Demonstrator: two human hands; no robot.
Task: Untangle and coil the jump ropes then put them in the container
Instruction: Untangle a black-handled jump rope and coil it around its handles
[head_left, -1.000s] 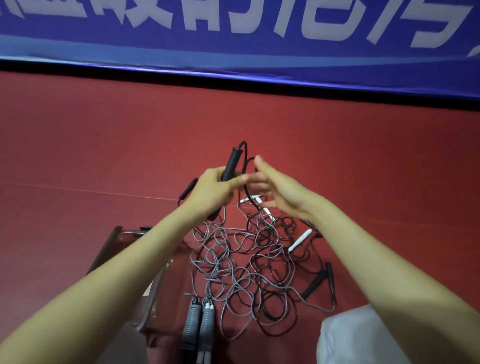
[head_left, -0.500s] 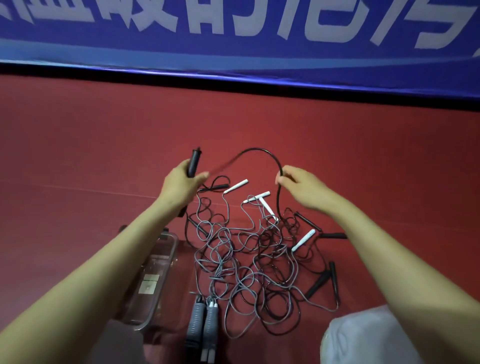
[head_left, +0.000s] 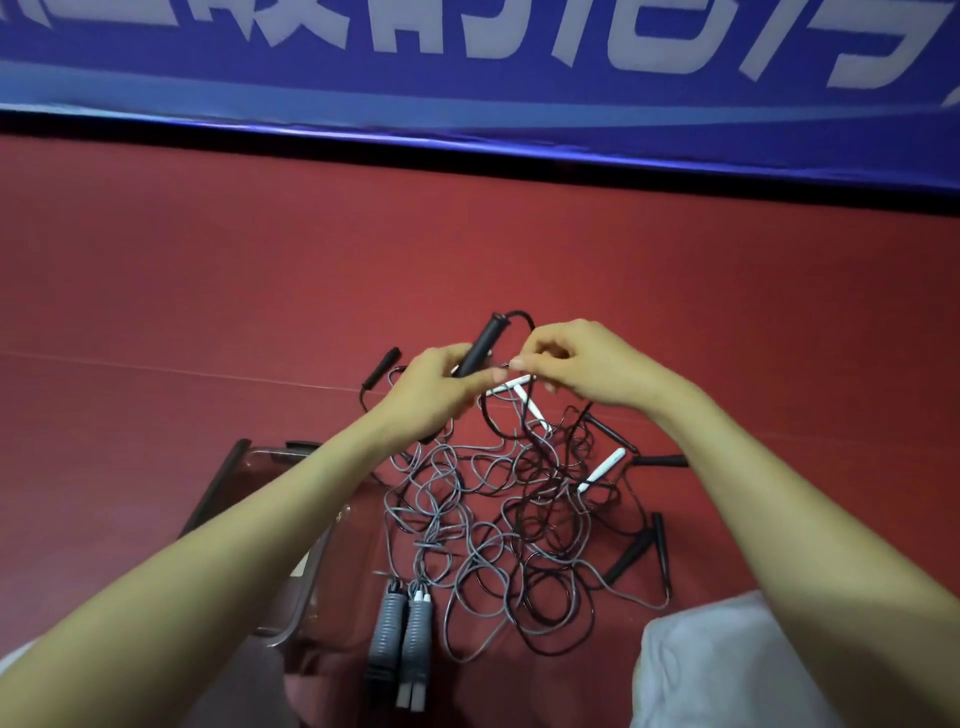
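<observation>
Jump ropes (head_left: 509, 519): tangled heap on the red floor (head_left: 208, 312) (grey and black cords).
Left hand (head_left: 436, 395): fingers wrapped round a black handle (head_left: 480, 348).
Right hand (head_left: 587, 364): fingertips pinching the black cord (head_left: 519, 315).

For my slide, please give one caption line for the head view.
Left hand grips a black handle while right hand pinches its cord above tangled jump ropes.

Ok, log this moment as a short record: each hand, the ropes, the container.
left hand: grips a black handle above the rope pile
right hand: pinches the black cord beside that handle
rope pile: grey and black cords tangled on the red floor
grey handles: pair side by side, near edge of pile
container: clear, left of pile, partly behind left forearm
</observation>
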